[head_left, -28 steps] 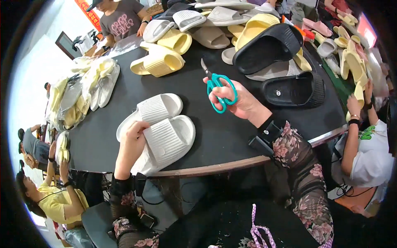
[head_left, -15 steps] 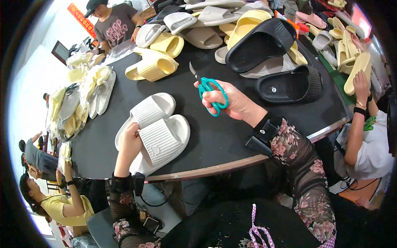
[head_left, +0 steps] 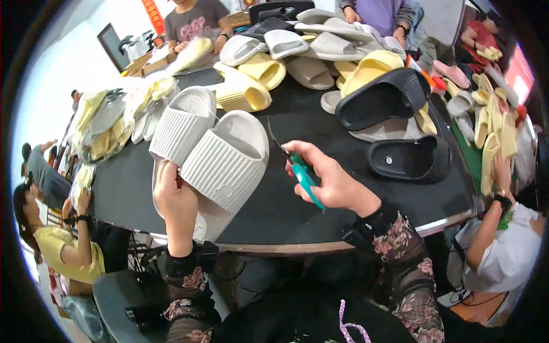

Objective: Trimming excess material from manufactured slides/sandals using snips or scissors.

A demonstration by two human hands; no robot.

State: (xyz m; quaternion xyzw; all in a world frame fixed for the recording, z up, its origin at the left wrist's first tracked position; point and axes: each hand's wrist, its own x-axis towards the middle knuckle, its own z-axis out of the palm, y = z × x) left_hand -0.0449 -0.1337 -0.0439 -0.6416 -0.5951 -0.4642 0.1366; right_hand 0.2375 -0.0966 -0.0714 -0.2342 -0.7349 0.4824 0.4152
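Note:
My left hand [head_left: 176, 203] is closed on a pair of pale grey slide slippers [head_left: 226, 171], lifted off the black tabletop with their toe openings pointing away from me. Both wide straps are ribbed, and the right one bears a small raised shape. In my right hand [head_left: 337, 186] is a pair of scissors [head_left: 303, 177] with teal handles. Its fingers are wrapped round the handles, and the narrow blades point up and to the left, beside the right slipper. Whether the blades touch the slipper, I cannot tell.
Two black slides [head_left: 409, 160] lie to the right. Behind them is a pile of grey and yellow slides [head_left: 337, 46]. Bagged slippers [head_left: 106, 123] cover the far left of the black table [head_left: 320, 228]. Co-workers handle slippers on both sides and across the table.
My left hand has raised the grey slippers toward me. The scissors have come lower and closer to them, and their blades have turned. Across the table, a person now handles a bagged yellow slipper.

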